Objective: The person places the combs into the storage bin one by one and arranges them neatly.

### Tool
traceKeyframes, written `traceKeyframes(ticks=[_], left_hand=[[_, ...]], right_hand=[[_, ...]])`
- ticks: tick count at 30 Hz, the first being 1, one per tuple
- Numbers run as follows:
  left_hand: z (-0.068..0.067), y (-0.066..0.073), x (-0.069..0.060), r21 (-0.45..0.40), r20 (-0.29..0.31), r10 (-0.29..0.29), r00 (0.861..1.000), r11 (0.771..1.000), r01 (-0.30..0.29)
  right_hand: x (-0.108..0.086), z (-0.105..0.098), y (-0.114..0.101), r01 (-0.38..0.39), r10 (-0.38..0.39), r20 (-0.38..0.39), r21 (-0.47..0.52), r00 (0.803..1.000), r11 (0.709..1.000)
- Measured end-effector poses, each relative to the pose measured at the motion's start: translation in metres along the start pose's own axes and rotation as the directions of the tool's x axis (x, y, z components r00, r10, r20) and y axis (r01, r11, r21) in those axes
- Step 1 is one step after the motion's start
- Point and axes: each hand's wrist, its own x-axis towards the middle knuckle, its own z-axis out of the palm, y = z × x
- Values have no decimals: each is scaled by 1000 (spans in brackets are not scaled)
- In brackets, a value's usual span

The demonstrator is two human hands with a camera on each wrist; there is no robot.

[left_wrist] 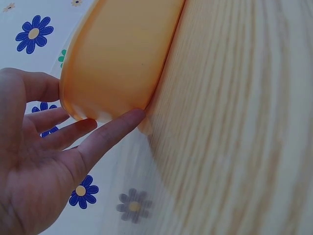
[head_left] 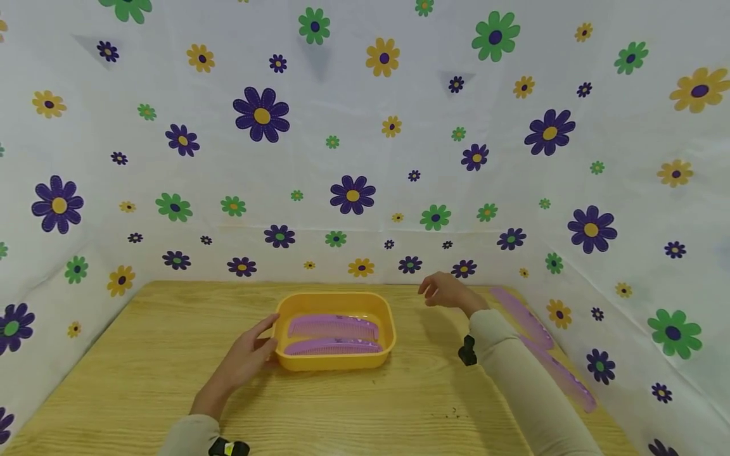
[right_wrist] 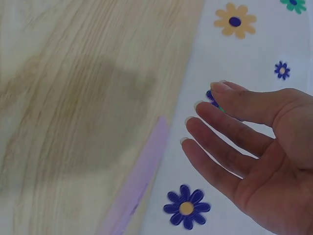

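A yellow plastic basin (head_left: pixel 333 362) stands on the wooden table, with two purple combs inside, one comb (head_left: pixel 333 326) behind the other comb (head_left: pixel 333 346). My left hand (head_left: pixel 245 358) touches the left end of the basin; in the left wrist view its straight fingertips (left_wrist: pixel 132 113) rest against the basin's wall. To the right of the basin my right hand (head_left: pixel 447 292) hangs above the table, fingers loosely bent and holding nothing. Two more purple combs lie along the right table edge, a far comb (head_left: pixel 523 316) and a near comb (head_left: pixel 561 373) partly behind the right sleeve.
A white cloth (head_left: pixel 382 158) printed with flowers hangs behind the table and along both sides. Small dark specks (head_left: pixel 453 415) lie on the wooden table (head_left: pixel 342 411) at the front right. Each wrist wears a black strap.
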Motion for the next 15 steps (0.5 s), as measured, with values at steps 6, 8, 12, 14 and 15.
traceKeyframes(ticks=[6, 8, 12, 14, 15], left_hand=[[0, -2, 3, -9, -1, 1, 1000, 1000, -1], [0, -2, 3, -15, 2, 3, 1000, 1000, -3], [1, -1, 2, -7, -5, -1, 1000, 1000, 1], [1, -1, 1, -4, -1, 3, 1000, 1000, -3], [1, -1, 0, -3, 0, 7, 1000, 1000, -7]], right_hand=[[-8, 3, 28, 9, -8, -42, 9, 999, 1000], [-11, 4, 36, 16, -16, -57, 3, 998, 1000], [-13, 7, 51, 44, -44, -84, -8, 995, 999], [-14, 9, 58, 47, -48, -105, -18, 993, 999], [-15, 10, 61, 46, -49, -117, -29, 992, 998]])
